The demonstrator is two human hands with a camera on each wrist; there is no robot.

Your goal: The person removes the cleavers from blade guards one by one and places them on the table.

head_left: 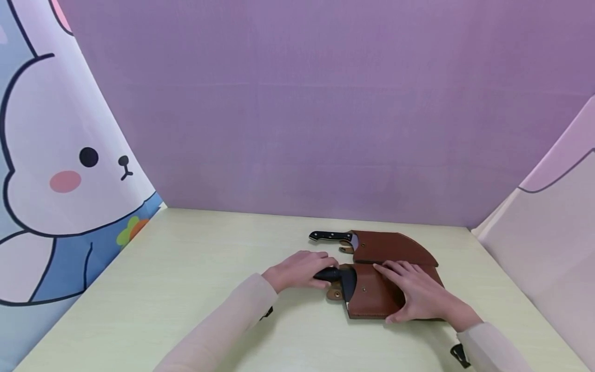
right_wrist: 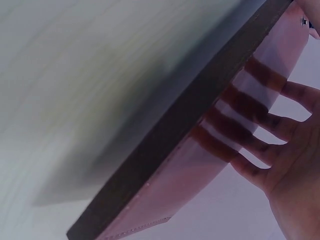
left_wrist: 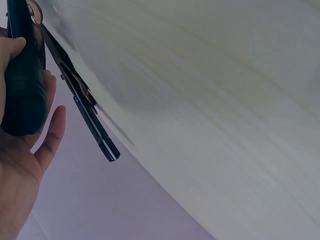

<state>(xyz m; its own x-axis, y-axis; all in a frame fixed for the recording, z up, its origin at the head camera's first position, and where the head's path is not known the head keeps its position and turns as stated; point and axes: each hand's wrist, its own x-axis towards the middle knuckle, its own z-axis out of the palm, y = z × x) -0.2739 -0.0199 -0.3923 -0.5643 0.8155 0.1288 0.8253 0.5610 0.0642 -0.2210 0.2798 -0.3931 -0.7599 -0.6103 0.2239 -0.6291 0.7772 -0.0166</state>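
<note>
My left hand (head_left: pixel 302 269) grips the black handle (left_wrist: pixel 24 95) of the nearer knife, its thumb on one side and fingers on the other. A short stretch of dark blade (head_left: pixel 348 283) shows between that handle and the brown leather sheath (head_left: pixel 367 299) covering the rest. Spread over this sheath, my right hand (head_left: pixel 418 292) touches it with extended fingers (right_wrist: pixel 250 167), the thumb by the near edge. A brown snap strap (head_left: pixel 335 293) hangs beside the handle. Just behind lies a second knife with a black riveted handle (head_left: pixel 331 236), its blade mostly inside another brown sheath (head_left: pixel 392 247).
Both knives are on a pale wood-grain table (head_left: pixel 200 258), toward its right side. A purple curtain (head_left: pixel 325 113) rises behind the table. At the left stands a panel with a cartoon rabbit (head_left: pixel 60 155); a pale panel (head_left: pixel 553 248) borders the right.
</note>
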